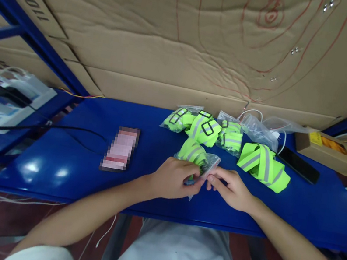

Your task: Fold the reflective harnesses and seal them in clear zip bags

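A clear zip bag (211, 165) is between my hands, with a rolled neon-yellow reflective strap (192, 150) at its opening. My left hand (176, 179) has its fingers closed on the strap and the near side of the bag. My right hand (232, 188) pinches the bag's right edge between thumb and fingers. How far the strap sits inside the bag is partly hidden by my left fingers. Just behind are bagged straps, one on the left (178, 119) and one on the right (230, 137), with a buckled strap (205, 128) between them.
A loose folded strap (265, 165) lies right of my hands, beside a black phone (300, 165) and an open cardboard box (326, 149). Empty plastic bags (261, 131) lie behind. A lit phone (120, 149) rests left on the blue table (67, 147). Cardboard (133, 52) stands at the back.
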`<action>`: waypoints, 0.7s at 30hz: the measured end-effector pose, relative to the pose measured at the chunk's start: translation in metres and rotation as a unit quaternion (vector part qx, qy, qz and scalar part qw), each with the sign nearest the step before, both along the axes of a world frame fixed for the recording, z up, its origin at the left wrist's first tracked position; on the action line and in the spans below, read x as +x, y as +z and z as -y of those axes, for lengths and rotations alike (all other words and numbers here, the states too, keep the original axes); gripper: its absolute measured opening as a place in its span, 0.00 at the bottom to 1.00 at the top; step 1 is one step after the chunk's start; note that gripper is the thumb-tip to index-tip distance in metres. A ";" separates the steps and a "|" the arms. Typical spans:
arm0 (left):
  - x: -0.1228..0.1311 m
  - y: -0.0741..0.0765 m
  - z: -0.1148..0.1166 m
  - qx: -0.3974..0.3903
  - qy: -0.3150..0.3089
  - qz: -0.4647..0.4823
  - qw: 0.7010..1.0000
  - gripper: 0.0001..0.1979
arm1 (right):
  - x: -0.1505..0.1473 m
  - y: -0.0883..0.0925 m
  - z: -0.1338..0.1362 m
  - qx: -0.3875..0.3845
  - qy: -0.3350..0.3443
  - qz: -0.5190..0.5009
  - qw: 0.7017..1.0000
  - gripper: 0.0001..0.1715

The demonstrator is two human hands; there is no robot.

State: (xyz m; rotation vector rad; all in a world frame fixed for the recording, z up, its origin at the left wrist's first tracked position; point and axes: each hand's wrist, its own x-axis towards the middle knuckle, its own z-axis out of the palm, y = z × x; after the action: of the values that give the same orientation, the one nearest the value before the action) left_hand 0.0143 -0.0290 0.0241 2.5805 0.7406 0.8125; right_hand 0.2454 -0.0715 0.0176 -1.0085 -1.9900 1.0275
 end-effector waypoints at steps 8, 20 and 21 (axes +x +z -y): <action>0.003 -0.007 0.007 0.127 0.014 -0.030 0.991 0.19 | -0.004 0.001 0.004 0.116 0.014 0.086 0.990 0.08; -0.017 0.033 0.002 -0.153 -0.044 0.171 0.972 0.22 | 0.007 0.005 -0.003 0.108 -0.008 0.013 0.994 0.21; -0.020 0.033 0.000 -0.188 -0.028 0.221 0.957 0.22 | 0.008 0.003 -0.006 0.046 0.006 -0.036 0.998 0.24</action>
State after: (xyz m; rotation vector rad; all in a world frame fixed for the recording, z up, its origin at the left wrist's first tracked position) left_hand -0.0054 -0.0294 0.0575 1.9766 0.6098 1.0647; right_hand 0.2539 -0.0653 0.0210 -0.8998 -1.9687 0.9547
